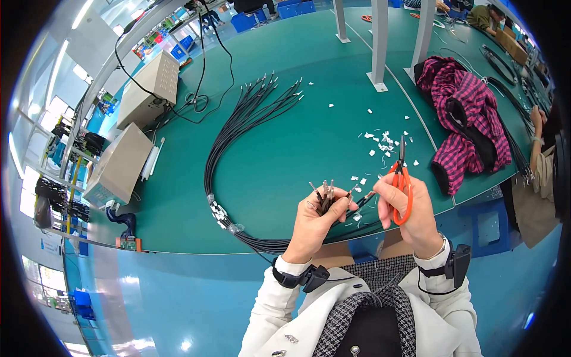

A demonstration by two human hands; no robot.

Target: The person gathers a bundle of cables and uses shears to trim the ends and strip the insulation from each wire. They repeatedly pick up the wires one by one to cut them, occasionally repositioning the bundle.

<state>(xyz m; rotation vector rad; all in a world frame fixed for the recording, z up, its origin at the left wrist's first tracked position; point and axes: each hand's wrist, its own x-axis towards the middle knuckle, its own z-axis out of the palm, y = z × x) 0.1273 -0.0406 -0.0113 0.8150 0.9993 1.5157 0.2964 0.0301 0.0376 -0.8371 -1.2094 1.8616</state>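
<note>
My left hand (pixel 318 220) grips a bunch of black cable ends (pixel 324 195) that stick up above its fingers. The black cable bundle (pixel 238 125) loops from there across the green table (pixel 297 71) to a fanned-out far end. My right hand (pixel 410 208) holds orange-handled scissors (pixel 402 178) with blades pointing up, and its fingertips also pinch one cable end beside the left hand. Small white scraps (pixel 383 143) lie scattered on the table just beyond the scissors.
A pink and black checked garment (pixel 467 113) lies at the right. Two grey boxes (pixel 143 89) with black cords stand at the left. Metal posts (pixel 379 41) rise at the back. Another person (pixel 538 172) works at the right edge.
</note>
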